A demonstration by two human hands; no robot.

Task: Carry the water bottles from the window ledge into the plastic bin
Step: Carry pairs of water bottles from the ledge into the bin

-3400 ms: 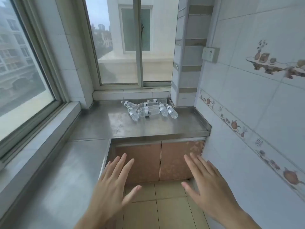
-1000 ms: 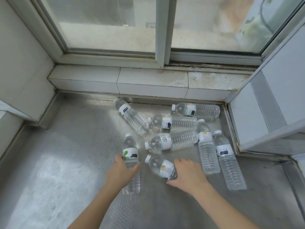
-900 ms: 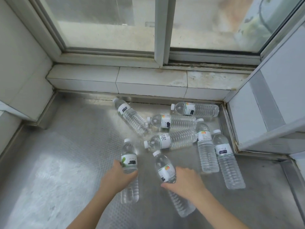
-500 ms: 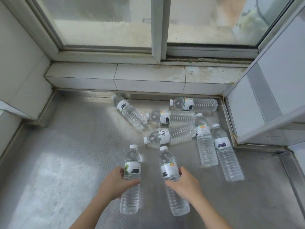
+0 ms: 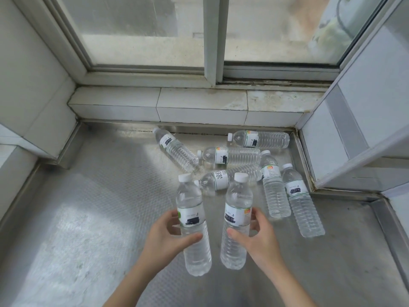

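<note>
My left hand point(image 5: 167, 238) grips a clear water bottle point(image 5: 191, 202) with a white cap, held upright above the steel ledge point(image 5: 93, 218). My right hand point(image 5: 257, 239) grips a second water bottle point(image 5: 238, 196) the same way, close beside the first. Several more water bottles lie flat on the ledge behind them, among them one angled bottle point(image 5: 176, 148), one by the back wall point(image 5: 261, 139) and one at the far right point(image 5: 302, 201). The plastic bin is out of view.
A tiled sill point(image 5: 199, 107) and a sliding window point(image 5: 210, 41) close off the back. A tiled column point(image 5: 354, 120) stands at the right, and a tiled wall corner point(image 5: 33, 96) at the left. The ledge has a raised rim on its right side point(image 5: 389, 222).
Both hands have lifted their bottles off the ledge and drawn them toward me, turning them upright. The lying bottles have stayed where they were.
</note>
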